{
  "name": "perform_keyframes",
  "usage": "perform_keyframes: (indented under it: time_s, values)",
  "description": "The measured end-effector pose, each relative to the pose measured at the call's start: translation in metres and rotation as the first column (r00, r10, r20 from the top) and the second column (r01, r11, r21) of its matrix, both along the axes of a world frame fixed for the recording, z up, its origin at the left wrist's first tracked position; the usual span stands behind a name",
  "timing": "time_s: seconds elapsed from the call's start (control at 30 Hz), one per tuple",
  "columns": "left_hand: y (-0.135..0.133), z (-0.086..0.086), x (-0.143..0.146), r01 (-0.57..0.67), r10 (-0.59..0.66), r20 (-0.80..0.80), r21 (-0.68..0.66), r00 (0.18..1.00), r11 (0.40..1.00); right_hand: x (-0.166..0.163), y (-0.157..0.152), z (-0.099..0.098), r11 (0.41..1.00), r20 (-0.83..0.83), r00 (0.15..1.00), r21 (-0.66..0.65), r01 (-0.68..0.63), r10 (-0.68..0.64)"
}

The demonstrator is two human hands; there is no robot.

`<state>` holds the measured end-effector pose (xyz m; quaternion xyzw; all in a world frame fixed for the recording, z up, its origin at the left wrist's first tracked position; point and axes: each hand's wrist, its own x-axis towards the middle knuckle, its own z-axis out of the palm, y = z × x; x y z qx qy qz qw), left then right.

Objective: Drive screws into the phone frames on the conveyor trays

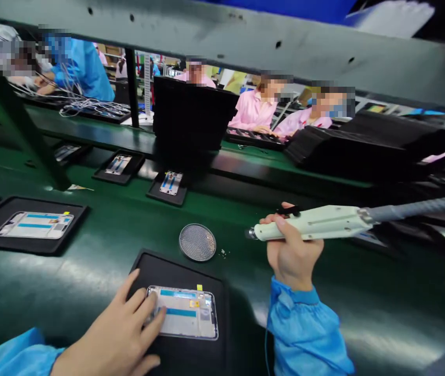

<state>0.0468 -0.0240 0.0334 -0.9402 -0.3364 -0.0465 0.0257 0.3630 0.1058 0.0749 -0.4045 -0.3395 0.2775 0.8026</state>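
A pale phone frame [183, 325] lies in a black tray [167, 263] on the table, its left end under the spread fingertips of the left hand [112, 326]; those fingers stand apart and seem to press lightly on it. Just right of them run two blue strips [178, 294], with a small orange piece [194, 303] between and a yellow tab [199, 288] sticking out at the far edge; any print on these parts is too small to read from here. Beyond the left fingers sits a round dish [197, 242] with a dimpled bottom, tiny bits [223, 253] scattered just beside it. Further right, the fingers of the right hand [295, 253] are clamped around a pale green power tool [332, 220], its tip pointing left, a grey ribbed cable [421, 208] running off behind it. The table [100, 271] is dark green and glossy, with streaks of light. Off to the left of the left fingers, another tray [60, 245] bears a similar frame [34, 225], and smaller-looking trays stand farther back. Past them rise a black panel [191, 112] and a drilled metal beam [206, 36]; across the room people in pink [251, 110] sit working, and one in blue [85, 68] bends beside tangled white cables [93, 108].
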Motion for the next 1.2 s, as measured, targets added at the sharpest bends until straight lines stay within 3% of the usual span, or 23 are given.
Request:
perform_keyframes:
  time_s: [0.07,0.17,0.3,0.43,0.53,0.7,0.9,1.2]
  values:
    - [0.019,0.001,0.014,0.106,-0.106,0.005,0.016,0.994,0.994,-0.008,0.001,-0.008,0.998,0.007,0.998,-0.004,-0.056,0.056]
    - [0.043,-0.011,0.029,0.210,-0.210,-0.022,-0.024,0.977,0.977,-0.020,-0.002,-0.019,0.994,0.057,0.993,-0.030,-0.107,0.108]
    - [0.053,-0.030,0.034,0.307,-0.307,-0.011,-0.044,0.952,0.951,-0.030,-0.009,-0.027,0.981,0.124,0.975,-0.073,-0.178,0.186]
    - [0.055,-0.042,0.037,0.304,-0.304,0.042,-0.003,0.952,0.953,-0.050,-0.005,-0.025,0.966,0.169,0.952,-0.090,-0.244,0.256]
    - [0.064,-0.041,0.037,0.311,-0.307,0.112,-0.014,0.945,0.950,-0.074,0.009,-0.026,0.954,0.192,0.940,-0.160,-0.255,0.283]
    - [0.090,-0.038,0.028,0.447,-0.428,0.159,-0.111,0.890,0.888,-0.102,0.033,-0.047,0.920,0.186,0.927,-0.289,-0.264,0.324]
    - [0.099,-0.049,0.024,0.490,-0.460,0.212,-0.121,0.862,0.863,-0.107,0.042,-0.069,0.902,0.213,0.920,-0.357,-0.241,0.330]
    - [0.098,-0.046,0.025,0.485,-0.446,0.227,-0.157,0.866,0.861,-0.108,0.044,-0.076,0.906,0.211,0.921,-0.349,-0.241,0.327]
